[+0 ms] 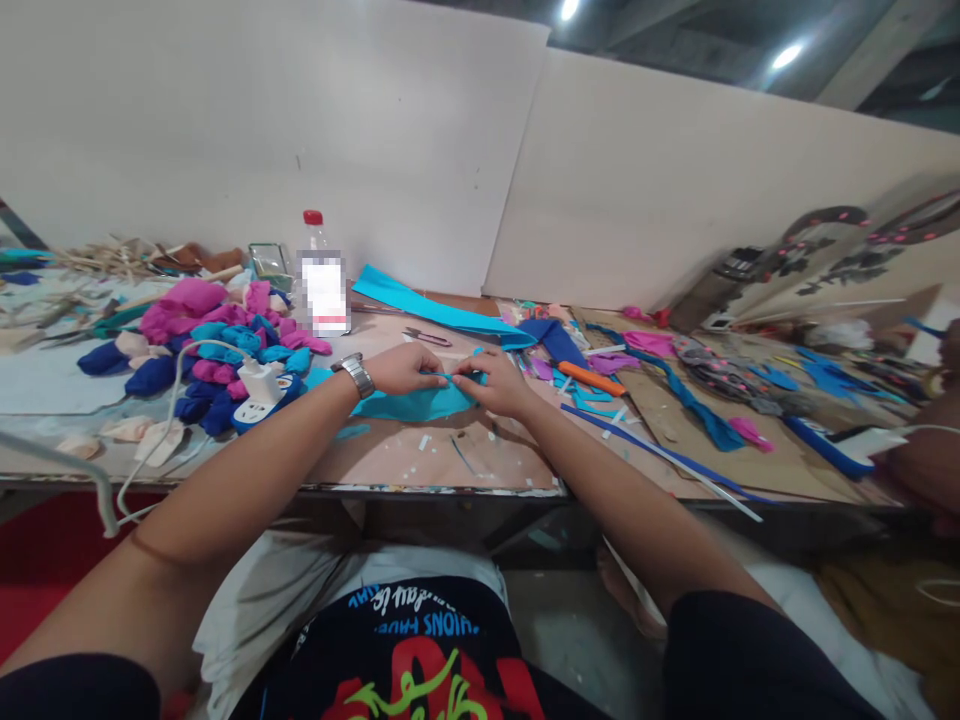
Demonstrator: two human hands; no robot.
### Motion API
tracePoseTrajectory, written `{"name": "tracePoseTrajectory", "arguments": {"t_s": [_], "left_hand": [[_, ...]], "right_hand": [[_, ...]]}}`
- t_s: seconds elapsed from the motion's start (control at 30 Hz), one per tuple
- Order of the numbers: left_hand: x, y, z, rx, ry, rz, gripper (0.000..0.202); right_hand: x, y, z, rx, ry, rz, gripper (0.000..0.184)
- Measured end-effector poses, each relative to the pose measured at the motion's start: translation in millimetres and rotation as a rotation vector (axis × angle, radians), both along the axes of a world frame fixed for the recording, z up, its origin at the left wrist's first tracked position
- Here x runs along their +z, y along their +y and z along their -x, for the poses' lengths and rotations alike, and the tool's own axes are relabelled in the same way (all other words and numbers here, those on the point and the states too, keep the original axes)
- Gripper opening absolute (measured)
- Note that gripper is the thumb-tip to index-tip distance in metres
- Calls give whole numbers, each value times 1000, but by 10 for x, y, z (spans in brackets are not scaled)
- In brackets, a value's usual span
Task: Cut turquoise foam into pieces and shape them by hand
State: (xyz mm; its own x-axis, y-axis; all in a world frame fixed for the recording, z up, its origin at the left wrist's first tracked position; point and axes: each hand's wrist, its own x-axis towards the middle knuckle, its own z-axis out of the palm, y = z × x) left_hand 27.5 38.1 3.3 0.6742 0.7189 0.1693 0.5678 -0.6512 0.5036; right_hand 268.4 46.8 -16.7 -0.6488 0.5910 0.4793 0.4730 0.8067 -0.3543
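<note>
My left hand, with a metal watch on its wrist, pinches the upper edge of a turquoise fabric strip just over the table. Close beside it, my right hand grips the same edge, fingertips nearly meeting those of the left. Between and below both hands the cloth hangs down to the tabletop. Behind them lie a small pair of thread snips and another long turquoise strip. The fingertips partly hide the cloth where they hold it.
Left are a power strip with a plugged-in charger and a pile of coloured fabric bundles. A red-capped bottle stands behind. An orange cutter and scraps lie right. A person's arm shows at far right.
</note>
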Motion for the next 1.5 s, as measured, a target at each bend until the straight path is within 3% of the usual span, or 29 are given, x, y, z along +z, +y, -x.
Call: {"name": "tracePoseTrajectory", "arguments": {"t_s": [0.4, 0.87, 1.13, 1.3, 1.5], "left_hand": [[108, -77, -14, -23, 27, 135, 39], [115, -71, -30, -34, -26, 158, 40], [145, -53, -4, -40, -92, 267, 33], [160, -83, -24, 43, -165, 265, 36], [128, -56, -22, 12, -149, 255, 34]], "right_hand": [[40, -89, 31, 32, 48, -107, 16], [50, -117, 49, 69, 111, -262, 13], [95, -161, 56, 112, 125, -334, 12], [86, -158, 51, 97, 112, -341, 13], [64, -138, 37, 105, 125, -325, 11]]}}
